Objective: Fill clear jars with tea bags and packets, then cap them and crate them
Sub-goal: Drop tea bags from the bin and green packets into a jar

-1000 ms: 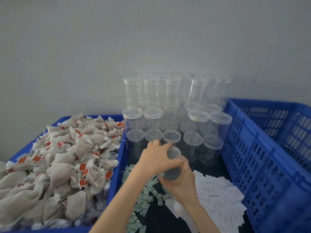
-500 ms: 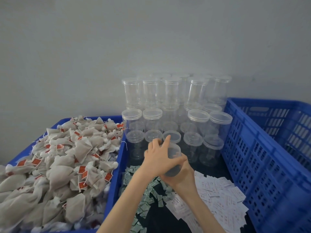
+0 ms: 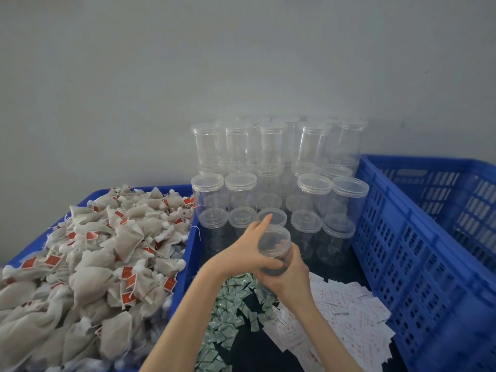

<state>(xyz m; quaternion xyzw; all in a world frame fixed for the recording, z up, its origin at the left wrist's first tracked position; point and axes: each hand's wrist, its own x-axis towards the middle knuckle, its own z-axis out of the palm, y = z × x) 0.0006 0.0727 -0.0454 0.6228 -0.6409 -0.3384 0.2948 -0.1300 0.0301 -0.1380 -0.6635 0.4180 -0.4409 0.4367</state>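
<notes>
head view — clear jar (image 3: 275, 251) held above the dark tabletop (image 3: 268, 350), in front of the stacked rows of capped empty jars (image 3: 279, 183). left hand (image 3: 251, 253) curled over the jar's lid and upper wall, index finger raised toward the stack, thumb across the near side. right hand (image 3: 288, 280) wrapped round the jar's lower body from below, fingers (image 3: 296, 257) closed against its right wall. jar interior dark, contents not discernible.

to the left, blue crate (image 3: 185, 264) heaped with beige tea bags (image 3: 107, 264) bearing red tags. beneath the forearms, scattered green packets (image 3: 230, 318) beside white packets (image 3: 346, 307) with red print, both lying on the tabletop. to the right, large blue slotted crate (image 3: 418, 264), its near wall just beside the jar stack. behind everything — plain grey wall (image 3: 241, 63).
</notes>
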